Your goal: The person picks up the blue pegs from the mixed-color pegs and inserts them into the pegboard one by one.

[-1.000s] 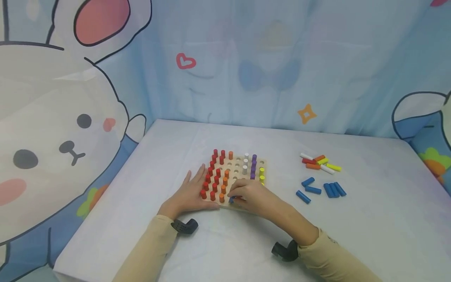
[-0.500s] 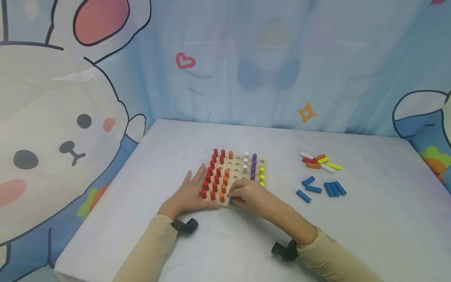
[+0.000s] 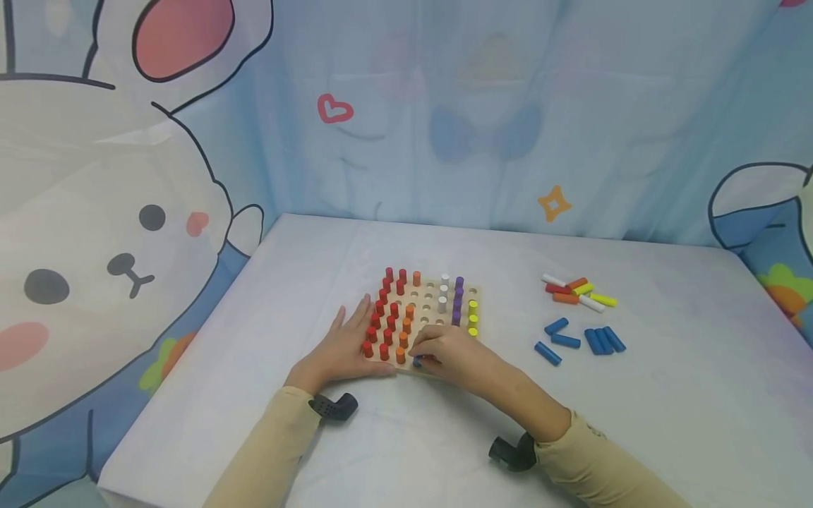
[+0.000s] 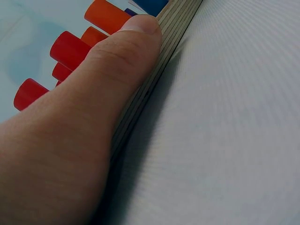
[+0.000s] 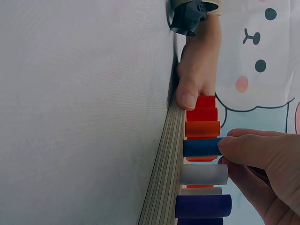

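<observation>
The right hand [image 3: 454, 355] is pinching a blue peg [image 5: 199, 147] by its upper end; the peg is standing upright by the near edge of the board [image 5: 168, 164], between an orange peg [image 5: 202, 128] and a white peg [image 5: 202, 174]. The left hand [image 3: 338, 355] is grasping nothing, its fingers extending beside the board's left edge, its thumb touching the near edge (red pegs [image 3: 384, 352] are standing along that left side). The board is lying on the counter [image 3: 413, 444]; loose blue pegs [image 3: 564, 341] are resting between it and the counter's right edge.
</observation>
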A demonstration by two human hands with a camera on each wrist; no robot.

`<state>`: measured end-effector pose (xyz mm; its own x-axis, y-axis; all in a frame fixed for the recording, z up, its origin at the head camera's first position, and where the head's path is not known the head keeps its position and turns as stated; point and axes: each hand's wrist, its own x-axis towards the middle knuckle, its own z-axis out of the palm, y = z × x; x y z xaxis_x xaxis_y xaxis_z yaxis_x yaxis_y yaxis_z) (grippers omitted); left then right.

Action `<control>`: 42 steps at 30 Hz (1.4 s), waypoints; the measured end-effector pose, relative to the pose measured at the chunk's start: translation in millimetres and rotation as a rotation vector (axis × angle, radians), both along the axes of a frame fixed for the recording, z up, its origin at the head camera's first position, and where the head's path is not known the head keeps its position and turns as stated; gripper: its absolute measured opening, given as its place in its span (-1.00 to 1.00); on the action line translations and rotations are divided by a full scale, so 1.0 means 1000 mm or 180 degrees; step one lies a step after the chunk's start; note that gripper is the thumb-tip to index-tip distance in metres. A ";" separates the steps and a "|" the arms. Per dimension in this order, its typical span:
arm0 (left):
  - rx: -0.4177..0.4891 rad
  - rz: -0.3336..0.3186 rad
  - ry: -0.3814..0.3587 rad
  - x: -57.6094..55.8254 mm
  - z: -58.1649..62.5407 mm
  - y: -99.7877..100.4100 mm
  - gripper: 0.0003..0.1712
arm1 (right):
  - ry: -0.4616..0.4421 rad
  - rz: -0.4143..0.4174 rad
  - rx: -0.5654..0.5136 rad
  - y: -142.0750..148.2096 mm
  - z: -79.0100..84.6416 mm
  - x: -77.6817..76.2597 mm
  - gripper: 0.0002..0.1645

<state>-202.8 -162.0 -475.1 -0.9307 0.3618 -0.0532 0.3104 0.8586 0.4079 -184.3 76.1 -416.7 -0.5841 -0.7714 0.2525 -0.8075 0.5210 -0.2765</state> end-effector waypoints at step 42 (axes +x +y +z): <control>-0.0019 0.0017 0.0036 0.000 0.000 0.002 0.44 | 0.0098 -0.0120 0.0343 -0.004 0.001 0.005 -0.74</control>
